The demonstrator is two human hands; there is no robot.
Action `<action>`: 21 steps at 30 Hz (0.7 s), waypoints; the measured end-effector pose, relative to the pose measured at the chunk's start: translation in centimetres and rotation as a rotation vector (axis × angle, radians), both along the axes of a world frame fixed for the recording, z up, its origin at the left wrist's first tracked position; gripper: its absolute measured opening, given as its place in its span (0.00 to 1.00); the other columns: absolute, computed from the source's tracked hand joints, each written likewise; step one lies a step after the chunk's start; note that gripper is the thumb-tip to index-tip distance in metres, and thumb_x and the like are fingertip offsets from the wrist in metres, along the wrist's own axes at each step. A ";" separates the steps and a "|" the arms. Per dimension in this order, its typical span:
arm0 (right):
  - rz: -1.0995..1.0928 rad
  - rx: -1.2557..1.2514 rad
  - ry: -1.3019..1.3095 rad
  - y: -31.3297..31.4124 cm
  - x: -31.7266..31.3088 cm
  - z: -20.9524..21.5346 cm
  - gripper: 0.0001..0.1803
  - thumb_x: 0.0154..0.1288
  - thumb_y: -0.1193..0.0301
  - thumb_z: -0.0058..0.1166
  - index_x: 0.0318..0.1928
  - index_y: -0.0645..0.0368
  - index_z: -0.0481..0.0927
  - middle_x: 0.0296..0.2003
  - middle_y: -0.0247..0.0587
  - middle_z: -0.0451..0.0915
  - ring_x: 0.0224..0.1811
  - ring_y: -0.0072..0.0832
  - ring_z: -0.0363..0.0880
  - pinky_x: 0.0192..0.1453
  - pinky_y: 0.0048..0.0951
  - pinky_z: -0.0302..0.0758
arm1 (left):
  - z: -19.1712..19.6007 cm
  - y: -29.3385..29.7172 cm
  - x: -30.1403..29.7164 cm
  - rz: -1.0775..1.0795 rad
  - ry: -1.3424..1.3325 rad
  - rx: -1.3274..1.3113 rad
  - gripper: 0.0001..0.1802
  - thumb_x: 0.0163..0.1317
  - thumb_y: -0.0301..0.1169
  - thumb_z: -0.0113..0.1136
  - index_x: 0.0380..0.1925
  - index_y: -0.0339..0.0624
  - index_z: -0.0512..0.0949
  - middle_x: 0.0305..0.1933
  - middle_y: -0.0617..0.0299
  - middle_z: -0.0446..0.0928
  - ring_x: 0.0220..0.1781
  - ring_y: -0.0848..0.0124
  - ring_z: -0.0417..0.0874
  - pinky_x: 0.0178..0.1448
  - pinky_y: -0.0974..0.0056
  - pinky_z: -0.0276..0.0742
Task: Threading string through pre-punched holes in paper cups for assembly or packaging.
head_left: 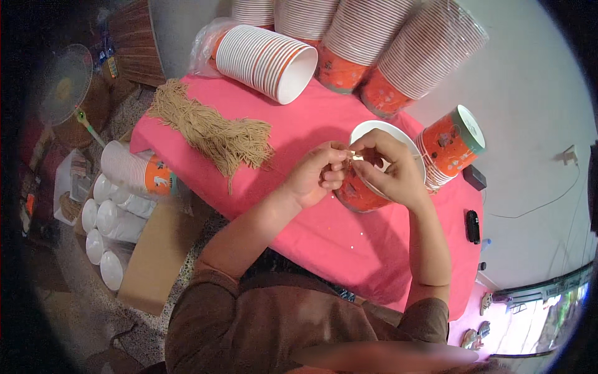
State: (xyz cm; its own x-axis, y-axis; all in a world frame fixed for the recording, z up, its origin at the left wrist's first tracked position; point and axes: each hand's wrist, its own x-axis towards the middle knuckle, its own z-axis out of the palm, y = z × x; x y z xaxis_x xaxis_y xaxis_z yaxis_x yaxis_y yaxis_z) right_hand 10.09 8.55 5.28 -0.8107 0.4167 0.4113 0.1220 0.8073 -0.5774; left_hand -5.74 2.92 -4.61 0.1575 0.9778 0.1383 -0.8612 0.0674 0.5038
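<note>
My left hand (316, 176) and my right hand (397, 169) meet fingertip to fingertip over the near rim of an orange paper bucket (360, 194) with a white inside. Between the pinched fingers of both hands shows a small shiny gold-coloured piece (357, 157); its exact kind is too small to tell. The bucket stands upright on the pink tablecloth (293, 215), and my right hand covers part of its mouth. Left of my hands lies a bundle of tan cords (215, 137), loose ends toward me.
A stack of paper buckets (265, 62) lies on its side at the back, before several tall wrapped stacks (398, 68). Another short stack (448, 146) leans right of the bucket. A black object (473, 227) lies near the right edge. An open carton (149, 268) with white cups sits left.
</note>
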 end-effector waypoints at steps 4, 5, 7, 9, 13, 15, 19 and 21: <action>0.023 0.024 0.053 0.4 -0.2 -0.8 0.05 0.59 0.79 0.56 0.37 0.64 0.77 0.28 0.37 0.76 0.29 0.22 0.74 0.32 0.24 0.71 | 0.1 -0.1 0.1 0.040 0.065 0.008 0.05 0.62 0.30 0.56 0.36 0.44 0.73 0.24 0.74 0.64 0.19 0.85 0.60 0.20 0.79 0.54; 0.018 0.026 0.052 0.4 -0.1 -0.8 0.05 0.59 0.79 0.56 0.37 0.64 0.77 0.28 0.37 0.76 0.29 0.22 0.74 0.32 0.24 0.71 | 0.0 -0.1 0.2 0.034 0.076 0.043 0.05 0.62 0.30 0.56 0.36 0.43 0.73 0.23 0.74 0.64 0.19 0.86 0.61 0.21 0.79 0.54; -0.073 -0.072 0.071 0.4 -0.1 -0.9 0.04 0.61 0.79 0.56 0.37 0.65 0.77 0.28 0.37 0.77 0.30 0.21 0.74 0.33 0.23 0.71 | -0.3 0.2 0.0 0.063 0.102 0.054 0.04 0.63 0.30 0.56 0.36 0.43 0.74 0.23 0.74 0.65 0.19 0.85 0.61 0.20 0.79 0.54; -0.077 -0.095 0.109 0.8 -0.3 -1.1 0.04 0.62 0.79 0.55 0.37 0.65 0.77 0.28 0.36 0.78 0.30 0.20 0.75 0.33 0.23 0.71 | -0.4 0.2 -0.1 0.092 0.127 0.064 0.04 0.63 0.30 0.56 0.36 0.42 0.75 0.22 0.74 0.65 0.19 0.85 0.61 0.20 0.78 0.55; -0.075 -0.098 0.127 1.3 -0.1 -1.2 0.03 0.63 0.79 0.55 0.37 0.66 0.77 0.29 0.35 0.79 0.31 0.19 0.75 0.34 0.22 0.72 | -0.4 0.2 0.0 0.141 0.150 0.058 0.04 0.64 0.29 0.56 0.36 0.41 0.76 0.22 0.73 0.66 0.19 0.84 0.62 0.20 0.77 0.54; -0.077 -0.140 0.139 1.4 -0.1 -1.4 0.03 0.63 0.79 0.55 0.37 0.65 0.77 0.28 0.35 0.78 0.30 0.19 0.74 0.34 0.22 0.72 | -0.5 0.2 0.0 0.148 0.150 0.064 0.04 0.64 0.28 0.56 0.36 0.41 0.76 0.22 0.73 0.66 0.18 0.84 0.62 0.20 0.77 0.54; -0.061 -0.173 0.106 1.7 0.2 -1.5 0.03 0.62 0.78 0.56 0.37 0.64 0.78 0.28 0.33 0.78 0.30 0.18 0.74 0.33 0.22 0.71 | -0.5 0.2 0.2 0.247 0.267 0.086 0.04 0.64 0.28 0.56 0.37 0.41 0.76 0.23 0.74 0.66 0.19 0.85 0.60 0.20 0.78 0.52; -0.061 -0.131 0.087 1.7 0.3 -1.2 0.03 0.62 0.78 0.56 0.36 0.63 0.78 0.28 0.32 0.77 0.30 0.18 0.74 0.32 0.22 0.70 | 0.0 0.1 0.4 0.291 0.329 0.079 0.04 0.63 0.28 0.57 0.37 0.41 0.77 0.23 0.75 0.67 0.19 0.86 0.59 0.20 0.78 0.52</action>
